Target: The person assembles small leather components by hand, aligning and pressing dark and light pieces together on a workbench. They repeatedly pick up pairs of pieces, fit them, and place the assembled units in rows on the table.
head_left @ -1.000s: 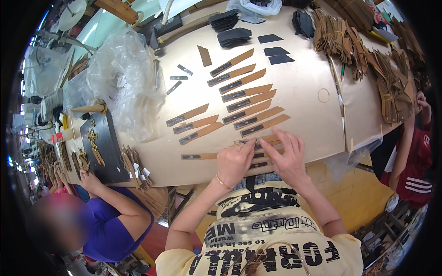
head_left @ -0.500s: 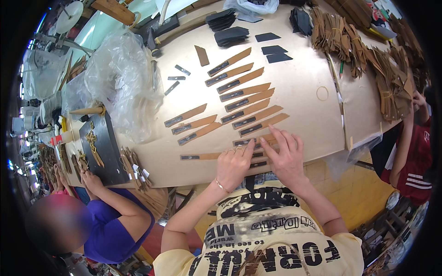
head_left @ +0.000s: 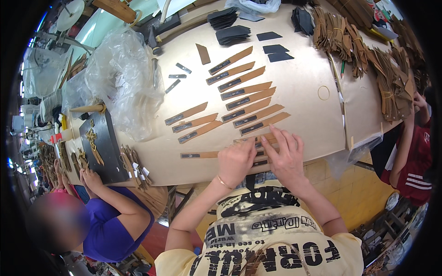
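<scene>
At the table's near edge, my left hand is curled closed over the dark-patched end of a brown leather strip; its fingers hide what they hold. My right hand lies on the same strip, fingers stretched out and thumb beside the patch. More dark-patched strips show between my wrists, partly covered. One such strip lies just left of my left hand. Beyond my hands, several patched strips are laid out in a slanted column, with a smaller group to their left.
Small dark pieces and a plain brown piece lie farther back. Black piece stacks and bundled brown strips sit at the far side. Crumpled clear plastic covers the left. Co-workers' hands work at both sides.
My left hand has curled in more, its index finger no longer stretched along the strip, and its wrist has turned slightly. My right hand stays nearly in place on the strip.
</scene>
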{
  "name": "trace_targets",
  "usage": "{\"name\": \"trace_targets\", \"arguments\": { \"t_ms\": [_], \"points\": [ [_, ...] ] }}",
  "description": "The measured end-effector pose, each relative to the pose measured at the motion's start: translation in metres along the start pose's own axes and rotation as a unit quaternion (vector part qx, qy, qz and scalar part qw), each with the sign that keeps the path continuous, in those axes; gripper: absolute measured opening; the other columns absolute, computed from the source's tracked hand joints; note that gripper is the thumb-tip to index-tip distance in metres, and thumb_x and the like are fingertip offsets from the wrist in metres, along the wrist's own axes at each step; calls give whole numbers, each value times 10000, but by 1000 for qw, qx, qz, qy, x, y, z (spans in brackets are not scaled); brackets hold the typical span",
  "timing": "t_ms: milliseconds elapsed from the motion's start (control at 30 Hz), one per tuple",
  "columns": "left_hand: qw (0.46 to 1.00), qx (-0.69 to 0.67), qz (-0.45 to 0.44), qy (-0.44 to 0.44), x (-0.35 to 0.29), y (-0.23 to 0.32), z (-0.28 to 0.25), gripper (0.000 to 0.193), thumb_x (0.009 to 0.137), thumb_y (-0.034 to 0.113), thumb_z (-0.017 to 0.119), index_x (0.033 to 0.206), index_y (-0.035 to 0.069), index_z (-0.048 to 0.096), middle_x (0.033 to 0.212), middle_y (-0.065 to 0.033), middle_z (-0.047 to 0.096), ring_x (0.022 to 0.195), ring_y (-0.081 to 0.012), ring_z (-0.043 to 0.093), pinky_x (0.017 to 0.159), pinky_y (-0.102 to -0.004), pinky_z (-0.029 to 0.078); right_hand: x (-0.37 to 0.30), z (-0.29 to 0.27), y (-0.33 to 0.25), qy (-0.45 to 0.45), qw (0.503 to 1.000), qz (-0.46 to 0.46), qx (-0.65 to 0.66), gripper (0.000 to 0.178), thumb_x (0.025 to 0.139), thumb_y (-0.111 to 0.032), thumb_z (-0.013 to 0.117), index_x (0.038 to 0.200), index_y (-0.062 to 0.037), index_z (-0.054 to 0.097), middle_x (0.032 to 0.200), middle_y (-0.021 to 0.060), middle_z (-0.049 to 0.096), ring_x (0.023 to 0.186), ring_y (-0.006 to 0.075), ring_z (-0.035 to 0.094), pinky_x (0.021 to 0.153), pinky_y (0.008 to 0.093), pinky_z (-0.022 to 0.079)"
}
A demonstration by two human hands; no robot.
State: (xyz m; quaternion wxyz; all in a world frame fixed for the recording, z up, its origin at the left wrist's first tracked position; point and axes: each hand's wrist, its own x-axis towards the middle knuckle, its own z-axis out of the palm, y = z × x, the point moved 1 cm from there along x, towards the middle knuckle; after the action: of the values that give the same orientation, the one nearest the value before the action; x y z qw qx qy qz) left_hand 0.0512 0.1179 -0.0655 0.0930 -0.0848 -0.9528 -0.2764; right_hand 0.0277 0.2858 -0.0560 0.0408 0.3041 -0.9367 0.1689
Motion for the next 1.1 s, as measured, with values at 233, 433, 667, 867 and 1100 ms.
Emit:
{"name": "trace_targets", "arguments": {
  "t_ms": [233, 433, 667, 867, 1100],
  "points": [
    [786, -465, -386, 131, -11, -26, -21, 98, 981, 127, 535, 974, 74, 618, 667, 49, 463, 519, -43, 323, 472, -219, 291, 3, -1, -4, 16, 999, 17, -29, 373, 804, -91, 596, 1171, -85, 666, 1416, 166, 500, 1225, 289, 502, 1005, 491, 360],
    [498, -737, -360, 280, -19, -40, -35, 286, 996, 200, 413, 724, 142, 341, 676, 28, 278, 583, -87, 268, 522, -226, 254, 11, -2, 6, -3, 1000, -7, -25, 354, 810, -62, 601, 1155, -96, 671, 1434, 173, 485, 1236, 295, 499, 986, 474, 392],
    [779, -502, -303, 220, -15, -28, -56, 305, 968, 180, 519, 687, 93, 436, 624, -3, 417, 518, -107, 341, 477, -266, 278, 15, -5, 36, -17, 997, -78, -12, 496, 762, -20, 632, 1217, -215, 666, 1446, 149, 474, 1228, 304, 503, 989, 460, 389],
    [979, -146, -138, 40, -7, 12, -24, 99, 912, 28, 636, 851, 68, 567, 581, -52, 539, 470, -182, 534, 445, -310, 400, 13, -8, 31, -25, 997, -68, -12, 484, 771, -42, 645, 1231, -193, 654, 1433, 146, 482, 1218, 300, 505, 1000, 462, 377],
    [999, 6, 4, -38, -16, 9, 1, 292, 894, 106, 663, 1185, 88, 643, 613, -55, 590, 510, -211, 609, 468, -337, 482, -4, -16, 21, -13, 999, -25, 28, 448, 771, -37, 614, 1212, -103, 650, 1417, 137, 493, 1222, 281, 496, 1009, 466, 368]
  ]
}}
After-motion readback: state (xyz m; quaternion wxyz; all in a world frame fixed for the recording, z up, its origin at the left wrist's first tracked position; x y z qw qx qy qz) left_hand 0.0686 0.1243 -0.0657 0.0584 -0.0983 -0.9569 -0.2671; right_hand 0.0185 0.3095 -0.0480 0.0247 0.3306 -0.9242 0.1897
